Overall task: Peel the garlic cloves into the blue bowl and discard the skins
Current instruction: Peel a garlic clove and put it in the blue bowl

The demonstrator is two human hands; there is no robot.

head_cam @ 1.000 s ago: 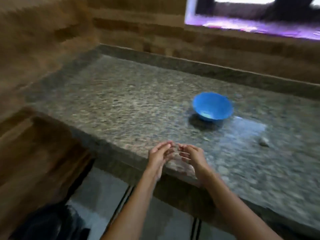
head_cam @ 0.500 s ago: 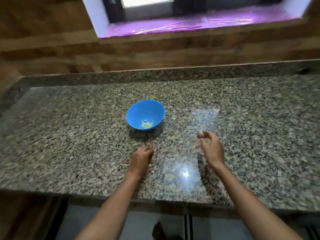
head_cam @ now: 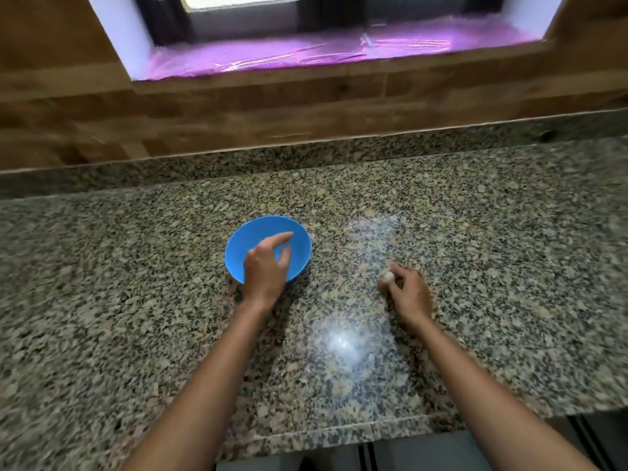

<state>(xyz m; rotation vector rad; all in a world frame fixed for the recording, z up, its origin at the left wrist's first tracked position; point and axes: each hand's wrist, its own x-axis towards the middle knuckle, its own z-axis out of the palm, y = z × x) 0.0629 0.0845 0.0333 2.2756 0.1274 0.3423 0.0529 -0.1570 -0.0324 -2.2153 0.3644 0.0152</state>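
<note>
Near edge: granite counter point(head_cam: 136, 300), speckled. Both my bare forearms come in from 6 o'clock and cross its front lip. A bright glare patch point(head_cam: 343, 341) sits on the stone between the forearms.

Right hand point(head_cam: 409, 295): low over the counter, fingers curled, fingertips pinching one garlic clove point(head_cam: 386, 275). The clove is pale and rounded and shows at the 10 o'clock side of the hand. I cannot tell whether the clove touches the stone, nor whether its skin is on; the frame is soft here.

Left hand point(head_cam: 266, 270): over the blue bowl point(head_cam: 244, 243), released. The fingers are loose, the forefinger reaches toward 1 o'clock across the bowl's mouth and the thumb is apart from it. Nothing visible in the grip. The wrist covers the bowl's near rim.

The blue bowl stands upright on the counter at 9 o'clock of the clove, well apart from it. My hand hides its bottom; contents not readable.

Far side, 12 o'clock: low granite upstand point(head_cam: 306, 154), then wood-panelled wall point(head_cam: 238, 107), then window sill point(head_cam: 323, 51) with a purple sheen.
</note>
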